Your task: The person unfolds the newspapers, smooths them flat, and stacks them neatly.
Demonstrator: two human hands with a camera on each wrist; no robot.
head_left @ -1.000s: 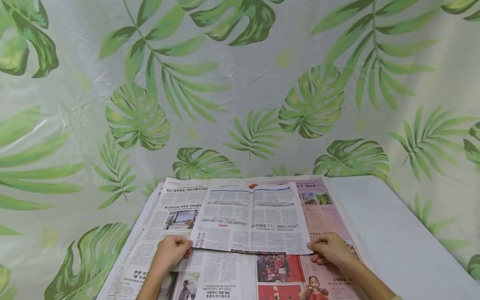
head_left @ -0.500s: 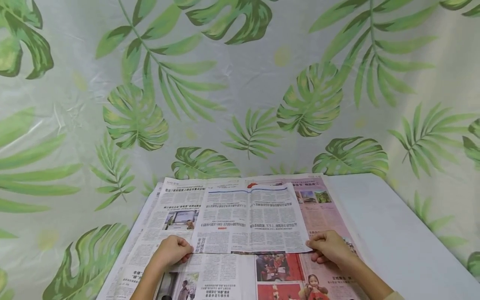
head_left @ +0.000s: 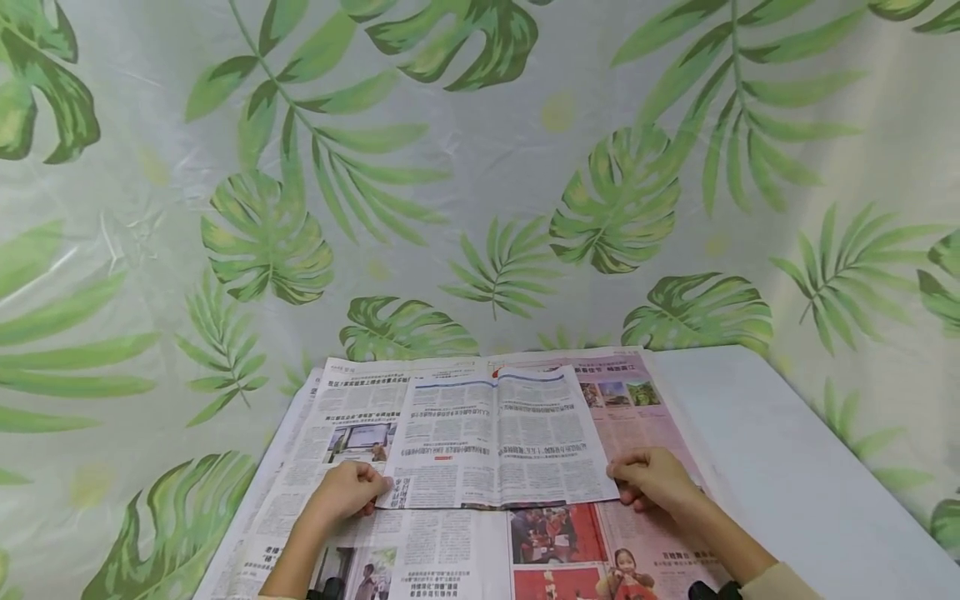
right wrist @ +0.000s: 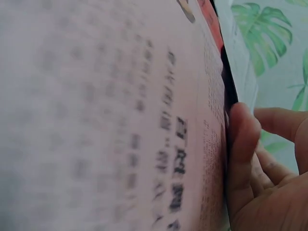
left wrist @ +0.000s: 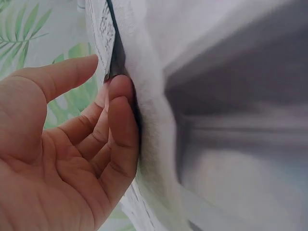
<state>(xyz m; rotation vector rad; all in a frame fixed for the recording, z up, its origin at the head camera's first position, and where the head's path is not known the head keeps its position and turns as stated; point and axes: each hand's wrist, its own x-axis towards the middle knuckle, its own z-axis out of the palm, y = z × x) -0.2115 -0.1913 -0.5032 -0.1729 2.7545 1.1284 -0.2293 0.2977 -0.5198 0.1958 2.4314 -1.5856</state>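
Observation:
A folded newspaper sheet (head_left: 450,433) lies over larger spread newspapers (head_left: 442,554) in the head view, with a crease down its middle. My left hand (head_left: 347,490) pinches its near left corner. At the near right corner, my right hand (head_left: 654,479) holds the sheet between thumb and fingers. In the left wrist view, the left hand (left wrist: 72,144) has its thumb on the printed side and its curled fingers under the edge. The right hand (right wrist: 264,168) grips the corner likewise in the right wrist view, close above the pinkish spread page (right wrist: 110,120).
The spread newspapers cover the left and middle of a white table (head_left: 802,483), whose bare surface shows at right. Behind it hangs a leaf-patterned curtain (head_left: 495,167). Black bands (head_left: 716,590) show at both wrists.
The folded sheet has shifted slightly left, and its middle crease looks more marked. My right hand has moved a little left and away from me. Both hands keep hold of the corners.

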